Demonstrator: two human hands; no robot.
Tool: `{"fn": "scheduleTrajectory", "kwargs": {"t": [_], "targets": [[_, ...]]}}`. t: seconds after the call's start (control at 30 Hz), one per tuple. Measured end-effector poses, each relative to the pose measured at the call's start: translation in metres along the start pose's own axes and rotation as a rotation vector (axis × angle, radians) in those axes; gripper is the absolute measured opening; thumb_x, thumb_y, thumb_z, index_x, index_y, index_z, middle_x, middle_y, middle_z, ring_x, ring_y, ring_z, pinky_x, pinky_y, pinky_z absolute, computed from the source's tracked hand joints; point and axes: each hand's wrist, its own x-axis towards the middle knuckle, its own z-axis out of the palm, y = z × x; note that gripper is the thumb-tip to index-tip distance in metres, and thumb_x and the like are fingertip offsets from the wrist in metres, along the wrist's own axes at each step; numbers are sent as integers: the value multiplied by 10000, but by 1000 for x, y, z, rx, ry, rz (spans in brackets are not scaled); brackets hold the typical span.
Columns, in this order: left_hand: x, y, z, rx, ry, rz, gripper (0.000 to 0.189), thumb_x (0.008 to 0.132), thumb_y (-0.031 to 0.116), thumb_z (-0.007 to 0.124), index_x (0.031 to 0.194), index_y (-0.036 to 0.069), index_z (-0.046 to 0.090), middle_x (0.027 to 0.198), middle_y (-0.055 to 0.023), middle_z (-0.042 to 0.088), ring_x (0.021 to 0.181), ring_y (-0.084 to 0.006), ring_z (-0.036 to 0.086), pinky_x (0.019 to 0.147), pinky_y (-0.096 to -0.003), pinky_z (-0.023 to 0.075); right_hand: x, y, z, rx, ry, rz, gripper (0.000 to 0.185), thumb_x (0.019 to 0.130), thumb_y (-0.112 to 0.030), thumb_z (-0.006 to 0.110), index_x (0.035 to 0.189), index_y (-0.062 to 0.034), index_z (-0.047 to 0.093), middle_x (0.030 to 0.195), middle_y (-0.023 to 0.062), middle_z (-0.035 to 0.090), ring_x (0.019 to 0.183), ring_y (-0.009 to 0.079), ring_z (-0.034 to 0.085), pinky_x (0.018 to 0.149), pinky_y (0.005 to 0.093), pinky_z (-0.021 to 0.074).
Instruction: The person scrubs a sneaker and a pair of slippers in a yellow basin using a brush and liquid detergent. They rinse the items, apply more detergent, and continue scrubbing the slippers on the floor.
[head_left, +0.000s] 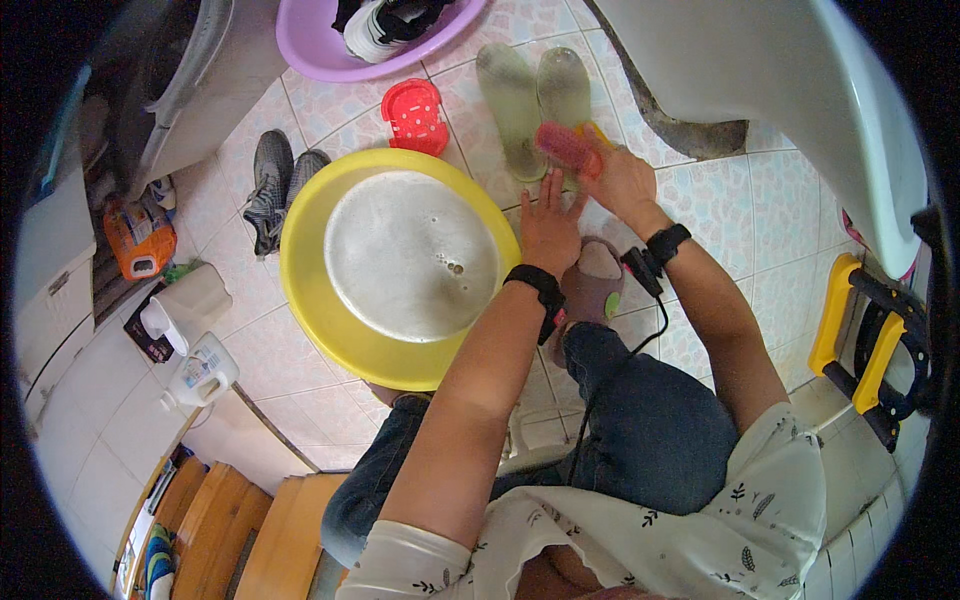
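Observation:
Two pale green insoles (513, 105) lie side by side on the tiled floor, with dark smudges on them. My right hand (616, 176) grips a scrubbing brush (568, 148) with pinkish-red bristles over the heel part of the right-hand insole. Close beside it, my left hand (551, 225) is flat with its fingers spread near the heel ends; whether it touches an insole is hard to tell. To the left stands a yellow basin (311, 330) of cloudy, sudsy water (405, 255). A red perforated plastic piece (415, 118) lies beyond it.
A purple basin (322, 60) with shoes is at the top. Grey sneakers (270, 176) stand left of the yellow basin. Farther left are an orange bottle (140, 238), a plastic jug (201, 373) and a white container (191, 304). A yellow-and-black folded frame (834, 315) leans at the right.

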Motion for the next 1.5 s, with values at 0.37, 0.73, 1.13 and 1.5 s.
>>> {"fn": "scheduleTrajectory", "kwargs": {"t": [0.37, 0.73, 1.13, 1.5], "targets": [[3, -3, 10, -64, 101, 25, 514, 878, 267, 442, 1391, 232, 443, 1518, -129, 270, 1411, -267, 226, 1114, -564, 137, 6, -10, -14, 26, 57, 17, 638, 778, -324, 633, 1369, -224, 416, 810, 180, 644, 727, 367, 640, 636, 474, 523], [1, -2, 9, -41, 117, 70, 575, 823, 290, 550, 1375, 159, 458, 1508, -211, 236, 1413, -329, 195, 1109, -556, 163, 23, -6, -9, 64, 5, -5, 534, 751, -323, 645, 1243, -174, 500, 821, 164, 655, 742, 344, 651, 634, 467, 527], [-7, 3, 2, -290, 20, -298, 834, 780, 389, 596, 1447, 30, 249, 1499, -226, 223, 1399, -383, 181, 1106, -568, 160, 23, -59, -15, 203, -170, -160, 415, 773, -294, 637, 1147, -142, 540, 821, 185, 656, 783, 351, 652, 659, 489, 517], [-5, 0, 15, -268, 114, -292, 826, 784, 408, 613, 1437, 25, 281, 1491, -210, 260, 1384, -370, 209, 1108, -536, 155, 29, -64, -11, 197, -177, -188, 294, 801, -281, 616, 1017, -96, 541, 746, 169, 648, 688, 371, 643, 596, 492, 512]]}}
